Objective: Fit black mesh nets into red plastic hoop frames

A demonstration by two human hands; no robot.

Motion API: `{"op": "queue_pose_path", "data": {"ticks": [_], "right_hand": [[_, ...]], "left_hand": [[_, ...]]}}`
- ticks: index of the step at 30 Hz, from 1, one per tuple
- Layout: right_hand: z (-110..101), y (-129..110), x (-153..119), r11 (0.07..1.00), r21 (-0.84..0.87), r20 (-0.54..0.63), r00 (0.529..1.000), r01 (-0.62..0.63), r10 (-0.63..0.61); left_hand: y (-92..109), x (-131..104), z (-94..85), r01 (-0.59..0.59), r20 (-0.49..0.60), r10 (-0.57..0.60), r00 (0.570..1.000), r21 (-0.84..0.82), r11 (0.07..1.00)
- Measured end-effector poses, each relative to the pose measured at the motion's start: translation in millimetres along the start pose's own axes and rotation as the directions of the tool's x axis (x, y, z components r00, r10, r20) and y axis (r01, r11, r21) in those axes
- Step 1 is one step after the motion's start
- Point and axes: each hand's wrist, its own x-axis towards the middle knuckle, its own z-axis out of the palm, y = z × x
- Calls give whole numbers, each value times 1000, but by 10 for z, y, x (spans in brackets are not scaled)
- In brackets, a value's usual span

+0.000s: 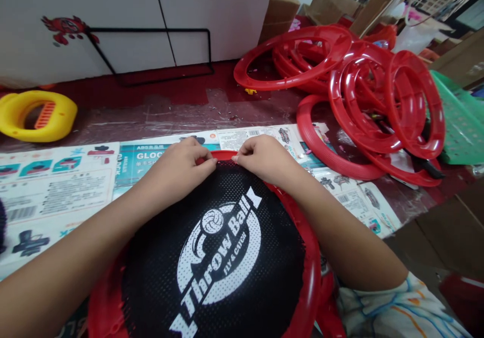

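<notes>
A round black mesh net printed with a white "Throw Ball" logo lies across a red plastic ring right in front of me. My left hand pinches the net's far edge at the ring's rim, thumb and fingertips together. Close beside it, my right hand pinches the same edge a little to the right. Between the two hands a short stretch of red rim shows. Around the sides, the net's ragged edge lies along the inside of the ring.
Several red rings are heaped at the back right, near a green perforated basket. A yellow plastic piece lies at left. Behind stand a white box and a black wire frame. Printed cardboard covers the tabletop.
</notes>
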Motion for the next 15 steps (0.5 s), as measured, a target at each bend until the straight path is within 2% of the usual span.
{"op": "queue_pose_path", "data": {"ticks": [3, 7, 10, 15], "right_hand": [[-72, -4, -70, 1000, -10, -6, 1000, 26, -26], [-222, -4, -222, 997, -66, -19, 999, 27, -28], [-300, 9, -299, 987, -158, 55, 998, 4, 4], [-365, -23, -384, 951, -305, 188, 982, 47, 12]], "left_hand": [[-14, -22, -3, -21, -36, 19, 999, -44, 999], [-30, -76, -16, -144, -126, 129, 984, -119, 982], [-42, -88, -23, -218, -92, 207, 974, -125, 968], [-82, -64, -5, -252, 2, 254, 967, -114, 961]]}}
